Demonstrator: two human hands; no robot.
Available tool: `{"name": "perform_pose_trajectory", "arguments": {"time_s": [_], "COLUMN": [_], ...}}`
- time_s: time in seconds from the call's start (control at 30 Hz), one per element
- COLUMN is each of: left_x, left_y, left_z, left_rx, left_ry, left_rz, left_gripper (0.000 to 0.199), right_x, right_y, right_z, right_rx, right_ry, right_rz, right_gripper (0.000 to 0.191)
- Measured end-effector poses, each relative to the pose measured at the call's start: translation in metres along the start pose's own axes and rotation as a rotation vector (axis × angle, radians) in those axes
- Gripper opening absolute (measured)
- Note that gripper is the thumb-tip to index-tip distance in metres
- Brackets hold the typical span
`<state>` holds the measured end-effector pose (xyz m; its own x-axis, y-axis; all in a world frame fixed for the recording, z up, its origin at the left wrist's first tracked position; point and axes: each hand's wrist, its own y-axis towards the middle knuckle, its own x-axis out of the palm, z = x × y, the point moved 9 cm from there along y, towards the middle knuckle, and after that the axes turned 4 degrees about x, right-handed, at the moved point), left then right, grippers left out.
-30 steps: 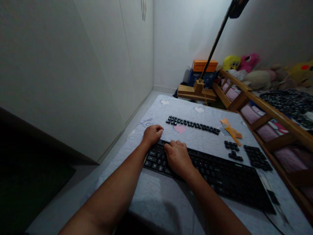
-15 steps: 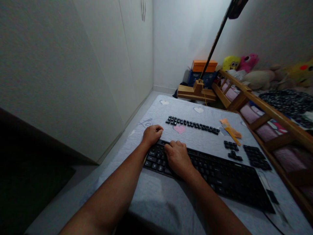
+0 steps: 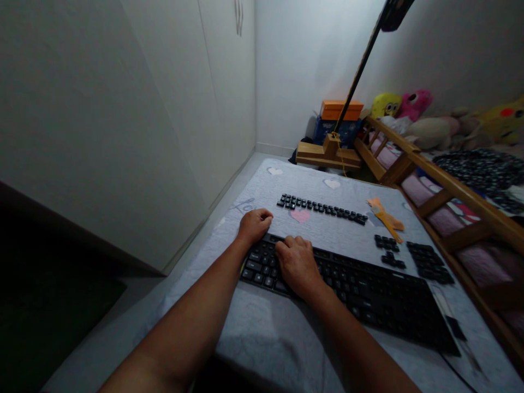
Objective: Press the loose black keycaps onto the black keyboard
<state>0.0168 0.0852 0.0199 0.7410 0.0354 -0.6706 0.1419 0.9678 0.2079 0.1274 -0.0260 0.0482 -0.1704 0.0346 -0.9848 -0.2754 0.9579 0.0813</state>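
A black keyboard (image 3: pixel 393 305) lies at a slant on the cloth-covered surface, with some keycaps in place and gaps in its upper part. My right hand (image 3: pixel 298 265) rests over its left half, fingers bent down together; whatever the fingertips grip is hidden. Just beyond the keyboard's upper left corner, my left hand (image 3: pixel 254 225) is curled closed, thumb against fingers. Anything inside it is too hidden to name. Loose black keycaps (image 3: pixel 323 208) form a long row behind the keyboard. More keycaps (image 3: pixel 429 263) are grouped at the right, beside smaller clusters (image 3: pixel 387 243).
A yellow-handled brush (image 3: pixel 387 225) lies on an orange cloth (image 3: pixel 393 222). A thin tool with a dark grip (image 3: pixel 456 328) is right of the keyboard. A wooden rail (image 3: pixel 446 191) borders the right side, a pale wardrobe (image 3: pixel 172 109) the left. A wooden stand (image 3: pixel 327 153) is behind.
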Motion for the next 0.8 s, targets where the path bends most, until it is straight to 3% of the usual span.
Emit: {"name": "perform_pose_trajectory", "arguments": {"time_s": [0.8], "left_x": [0.0016], "left_y": [0.0006], "left_z": [-0.0021], "left_rx": [0.013], "left_ry": [-0.009], "left_rz": [0.005], "left_gripper": [0.023], "right_x": [0.0006], "right_y": [0.0019], "right_z": [-0.0027], "right_rx": [-0.054], "right_ry": [-0.058], "right_rz": [-0.013], "right_gripper": [0.018]}}
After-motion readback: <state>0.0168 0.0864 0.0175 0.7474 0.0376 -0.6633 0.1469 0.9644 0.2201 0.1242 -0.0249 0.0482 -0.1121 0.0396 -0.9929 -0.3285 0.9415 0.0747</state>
